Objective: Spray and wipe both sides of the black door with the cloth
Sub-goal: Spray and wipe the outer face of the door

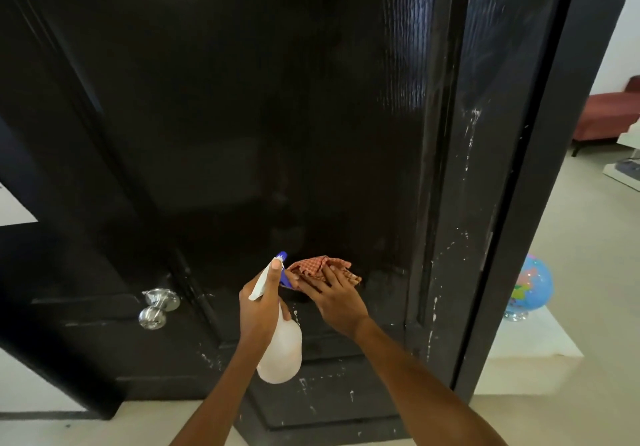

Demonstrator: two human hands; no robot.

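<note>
Left hand (260,302) grips a white spray bottle (280,352) by its neck, with the fingers curled around it and one finger lying along the top of the spray head, near the blue nozzle (283,256). This nozzle points toward the black door (242,116). The round body of the bottle hangs below the hand, in front of the lower part of the door. Right hand (334,298) is just beside the left one, with its fingers spread and quite straight, and it presses a crumpled red-and-white checked cloth (323,268) flat against the door panel. The cloth sits under the fingertips and partly above them, touching the door at about the middle of its width. The door fills most of the view; its surface is glossy and has many small white specks and streaks, mostly at the right edge and near the bottom. A silver round door knob (157,307) is on the left side of the door, well apart from both hands. To the right of the door stands the dark door frame (540,168), and behind it a light floor (571,238) is visible. On this floor there is a blue globe (531,288) standing on something white, and farther back a dark red sofa (609,113).
</note>
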